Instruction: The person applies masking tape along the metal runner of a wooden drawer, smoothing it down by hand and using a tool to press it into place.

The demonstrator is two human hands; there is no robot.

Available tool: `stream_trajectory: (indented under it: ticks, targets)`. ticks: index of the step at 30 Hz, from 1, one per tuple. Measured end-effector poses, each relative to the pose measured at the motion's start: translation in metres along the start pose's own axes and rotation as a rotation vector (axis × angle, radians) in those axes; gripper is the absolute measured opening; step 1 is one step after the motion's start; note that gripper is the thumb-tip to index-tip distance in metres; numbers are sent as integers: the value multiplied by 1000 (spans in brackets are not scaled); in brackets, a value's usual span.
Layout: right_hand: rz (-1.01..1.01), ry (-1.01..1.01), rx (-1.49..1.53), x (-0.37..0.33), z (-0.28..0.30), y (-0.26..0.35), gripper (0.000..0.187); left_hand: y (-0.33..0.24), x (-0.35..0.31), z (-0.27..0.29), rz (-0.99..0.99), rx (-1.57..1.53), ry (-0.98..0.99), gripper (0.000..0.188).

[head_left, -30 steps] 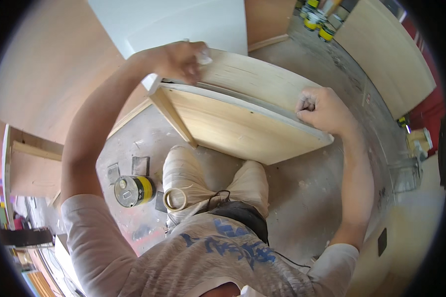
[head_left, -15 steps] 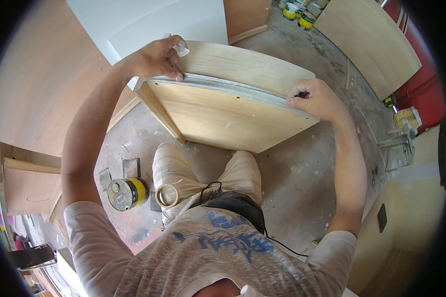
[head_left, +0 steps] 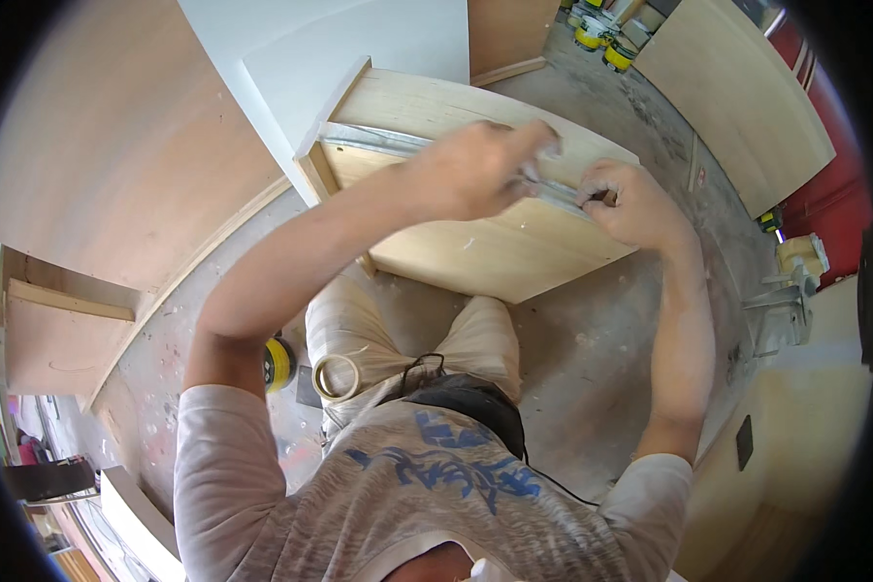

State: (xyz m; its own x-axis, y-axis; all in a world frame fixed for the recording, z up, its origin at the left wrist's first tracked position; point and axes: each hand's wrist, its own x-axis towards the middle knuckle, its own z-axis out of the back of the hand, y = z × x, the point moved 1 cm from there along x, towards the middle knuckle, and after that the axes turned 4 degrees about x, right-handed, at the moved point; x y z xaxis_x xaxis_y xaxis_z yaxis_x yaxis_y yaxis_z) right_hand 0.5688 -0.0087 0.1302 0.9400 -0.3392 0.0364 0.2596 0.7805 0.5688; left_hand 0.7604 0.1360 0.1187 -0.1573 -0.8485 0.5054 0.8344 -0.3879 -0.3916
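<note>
A pale wooden panel piece (head_left: 475,257) with a raised end board stands upright before my knees. Along it runs a narrow silver-grey strip (head_left: 373,139), partly hidden behind my left hand. My left hand (head_left: 490,170) is over the middle of the strip, fingers smeared by motion; whether they hold anything is unclear. At the strip's right end, my right hand (head_left: 630,204) is closed, thumb and forefinger pinched on it. A beige ring, like a tape roll (head_left: 336,376), rests against my thigh.
A yellow-and-black can (head_left: 279,364) stands on the floor by my left leg, partly behind my arm. Large wooden panels (head_left: 136,126) and a white board (head_left: 349,48) lean ahead and left. More cans (head_left: 616,53) and another panel (head_left: 737,97) stand at the far right.
My left hand has moved right along the strip, from its left end toward my right hand, uncovering the end board. The right hand stays at the strip's right end.
</note>
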Motion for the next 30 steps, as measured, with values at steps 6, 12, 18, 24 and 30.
stream_trajectory:
  ticks: [6, 12, 18, 24, 30]
  targets:
    - [-10, -36, 38, -2, -2, 14, 13, -3, 17, -28, -50, 219, 86, 42]
    - [200, -235, -156, -13, -16, 9, 13, 4, 6, -15, -103, 303, 100, 44]
    - [170, -253, -60, -21, -13, 9, 10, 32, -32, 30, -15, 178, 102, 48]
    - [178, -253, -43, -16, -18, 10, 9, 64, -78, 99, 169, 242, 163, 46]
    - [128, -221, -113, -14, -16, 10, 9, 65, -102, 124, 159, 664, 138, 50]
